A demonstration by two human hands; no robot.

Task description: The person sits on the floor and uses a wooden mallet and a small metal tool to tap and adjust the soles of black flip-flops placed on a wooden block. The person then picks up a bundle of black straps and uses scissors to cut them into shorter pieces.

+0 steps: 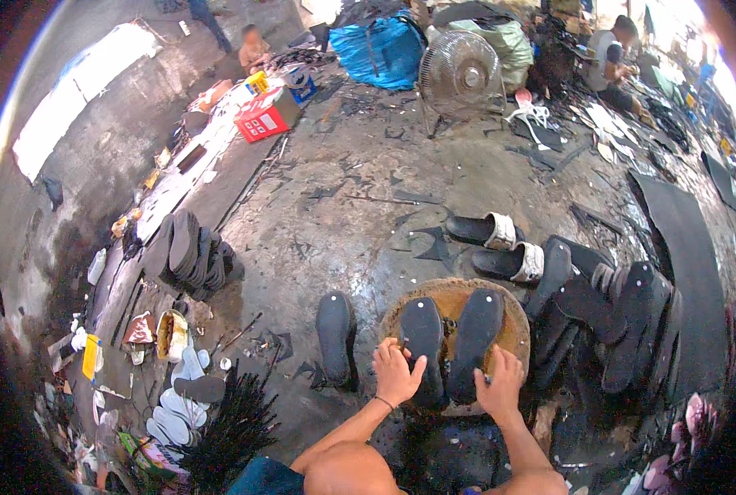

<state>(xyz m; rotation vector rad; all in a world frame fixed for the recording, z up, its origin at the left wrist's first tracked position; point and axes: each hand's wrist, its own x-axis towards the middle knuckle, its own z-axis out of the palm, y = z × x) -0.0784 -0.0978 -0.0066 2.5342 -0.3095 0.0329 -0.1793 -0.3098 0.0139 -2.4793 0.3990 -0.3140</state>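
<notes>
Two dark foam shoe soles lie side by side on a round wooden block: the left sole and the right sole. Each has a small white dot near its far end. My left hand rests at the near left edge of the left sole, fingers and thumb apart. Beside the near right edge of the right sole is my right hand, its fingers curled around a small thing with a bit of yellow and blue, too hidden to name. A third dark sole lies on the floor left of the round block.
Stacks of dark soles stand at right and left. Two slippers with white straps lie beyond the block. Black strips lie near left. Farther off are a fan, a red box and seated people.
</notes>
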